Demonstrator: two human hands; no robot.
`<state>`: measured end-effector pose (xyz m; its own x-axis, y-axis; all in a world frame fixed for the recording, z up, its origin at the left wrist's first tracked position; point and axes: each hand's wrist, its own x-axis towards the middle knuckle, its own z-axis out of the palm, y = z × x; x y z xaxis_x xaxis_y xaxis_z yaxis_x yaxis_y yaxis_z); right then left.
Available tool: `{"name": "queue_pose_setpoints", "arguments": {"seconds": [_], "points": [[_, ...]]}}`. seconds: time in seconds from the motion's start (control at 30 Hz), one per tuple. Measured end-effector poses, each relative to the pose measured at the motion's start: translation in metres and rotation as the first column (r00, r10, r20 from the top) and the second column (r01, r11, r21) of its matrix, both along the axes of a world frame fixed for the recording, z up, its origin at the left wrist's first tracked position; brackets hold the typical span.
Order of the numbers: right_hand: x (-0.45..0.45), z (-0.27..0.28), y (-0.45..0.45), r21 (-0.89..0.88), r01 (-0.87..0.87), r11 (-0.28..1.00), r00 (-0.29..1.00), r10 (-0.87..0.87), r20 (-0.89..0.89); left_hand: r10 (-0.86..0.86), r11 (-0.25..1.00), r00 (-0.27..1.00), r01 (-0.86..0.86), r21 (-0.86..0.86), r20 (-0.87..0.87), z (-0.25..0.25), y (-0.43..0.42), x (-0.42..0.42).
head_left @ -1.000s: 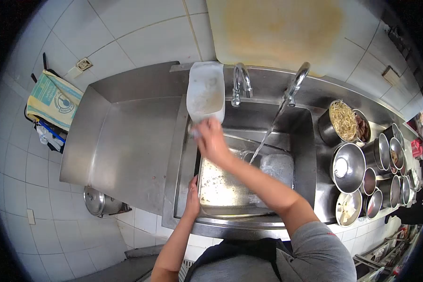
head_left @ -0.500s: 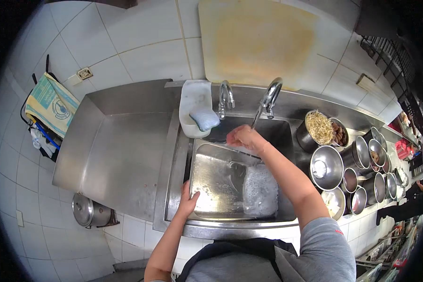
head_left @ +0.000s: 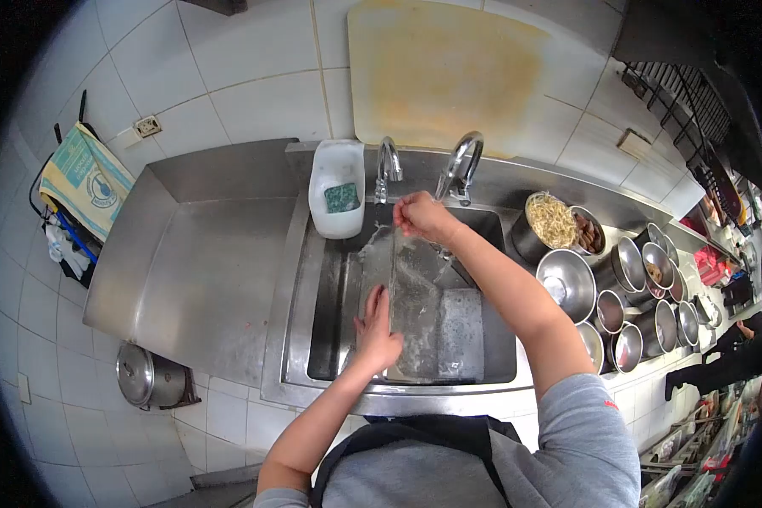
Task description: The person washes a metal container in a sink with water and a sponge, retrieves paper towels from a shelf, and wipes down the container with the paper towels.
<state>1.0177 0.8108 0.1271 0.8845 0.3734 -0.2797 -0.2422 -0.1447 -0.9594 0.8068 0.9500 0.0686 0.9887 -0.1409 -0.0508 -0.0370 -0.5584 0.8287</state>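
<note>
A metal tray (head_left: pixel 416 326) with water on it sits tilted inside the sink (head_left: pixel 506 339). My right hand (head_left: pixel 425 218) is closed at the tray's far left corner, its fingers curled at the rim. On the tray's left side lies my left hand (head_left: pixel 377 339), fingers stretched out and thumb apart. Just beyond the sink's left back corner, a green sponge (head_left: pixel 341 197) rests in a white container (head_left: pixel 337 222). Two faucets, a small one (head_left: pixel 388 169) and a larger one (head_left: pixel 464 165), stand behind the sink.
A steel drainboard (head_left: pixel 220 279) extends left of the sink. To the right are a pot of pale sprouts (head_left: pixel 552 222), a steel bowl (head_left: pixel 565 284) and several other metal containers. A lidded pot (head_left: pixel 148 377) stands at lower left. A person in dark clothes (head_left: pixel 728 360) is at far right.
The tray has tilted up and shifted. My right hand has moved left from the water stream to the tray's corner. My left hand has moved right and up. The faucet stream no longer shows.
</note>
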Motion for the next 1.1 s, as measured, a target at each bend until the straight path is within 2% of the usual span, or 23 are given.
{"name": "queue_pose_setpoints", "arguments": {"seconds": [0.17, 0.2, 0.23, 0.27, 0.33, 0.37, 0.4, 0.5, 0.53, 0.67, 0.77, 0.8, 0.9, 1.0, 1.03, 1.1], "points": [[-0.012, 0.019, -0.014, 0.136, -0.114, 0.984, 0.990, 0.124, -0.069, -0.007, 0.999, 0.998, 0.009, -0.034, 0.058, 0.028, -0.017, 0.014], [-0.013, 0.018, -0.017, -0.048, -0.251, 0.967, 0.944, 0.255, 0.209, -0.027, 0.999, 0.998, 0.029, -0.031, 0.056, 0.034, -0.017, 0.017], [-0.014, 0.017, -0.020, -0.258, -0.323, 0.910, 0.800, 0.409, 0.440, -0.045, 0.999, 0.998, 0.047, -0.027, 0.054, 0.041, -0.017, 0.020], [-0.014, 0.015, -0.023, -0.470, -0.321, 0.822, 0.574, 0.564, 0.594, -0.050, 0.999, 0.995, 0.051, -0.017, 0.081, 0.047, -0.016, 0.022], [-0.043, 0.035, -0.024, -0.802, -0.103, 0.589, 0.352, 0.776, 0.524, -0.092, 0.996, 0.991, 0.092, 0.004, 0.095, 0.054, -0.011, 0.028], [-0.056, 0.042, -0.024, -0.897, 0.045, 0.440, 0.255, 0.863, 0.437, -0.113, 0.994, 0.989, 0.112, 0.015, 0.100, 0.056, -0.009, 0.030], [-0.059, 0.042, -0.025, -0.892, 0.159, 0.424, 0.199, 0.871, 0.449, -0.140, 0.990, 0.981, 0.135, 0.049, 0.130, 0.057, -0.007, 0.031], [-0.044, 0.036, -0.034, -0.928, 0.090, 0.362, 0.159, 0.914, 0.372, -0.321, 0.946, 0.925, 0.304, 0.111, 0.203, 0.070, 0.006, 0.036], [-0.043, 0.033, -0.038, -0.935, 0.062, 0.350, 0.250, 0.901, 0.354, -0.368, 0.930, 0.888, 0.349, 0.118, 0.275, 0.074, 0.010, 0.040], [-0.061, 0.048, -0.050, -0.956, 0.040, 0.290, 0.335, 0.898, 0.286, -0.579, 0.808, 0.702, 0.561, 0.179, 0.413, 0.080, 0.031, 0.072], [-0.060, 0.045, -0.062, -0.969, -0.018, 0.246, 0.430, 0.877, 0.215, -0.625, 0.780, 0.688, 0.578, 0.242, 0.370, 0.076, 0.032, 0.092], [-0.059, 0.045, -0.066, -0.955, -0.038, 0.295, 0.455, 0.856, 0.246, -0.591, 0.807, 0.719, 0.513, 0.294, 0.366, 0.080, 0.028, 0.092], [-0.050, 0.040, -0.081, -0.951, -0.060, 0.304, 0.586, 0.782, 0.213, -0.509, 0.845, 0.753, 0.345, 0.408, 0.417, 0.053, 0.012, 0.118], [-0.032, 0.014, -0.093, -0.932, 0.043, 0.360, 0.671, 0.681, 0.294, -0.476, 0.842, 0.742, 0.230, 0.487, 0.472, 0.039, -0.003, 0.140], [-0.032, 0.018, -0.085, -0.902, 0.042, 0.429, 0.690, 0.640, 0.337, -0.466, 0.839, 0.754, 0.210, 0.502, 0.464, 0.036, -0.007, 0.146], [-0.035, 0.026, -0.064, -0.807, 0.198, 0.557, 0.585, 0.593, 0.553, -0.446, 0.828, 0.777, 0.169, 0.534, 0.445, 0.029, -0.014, 0.159]]}}
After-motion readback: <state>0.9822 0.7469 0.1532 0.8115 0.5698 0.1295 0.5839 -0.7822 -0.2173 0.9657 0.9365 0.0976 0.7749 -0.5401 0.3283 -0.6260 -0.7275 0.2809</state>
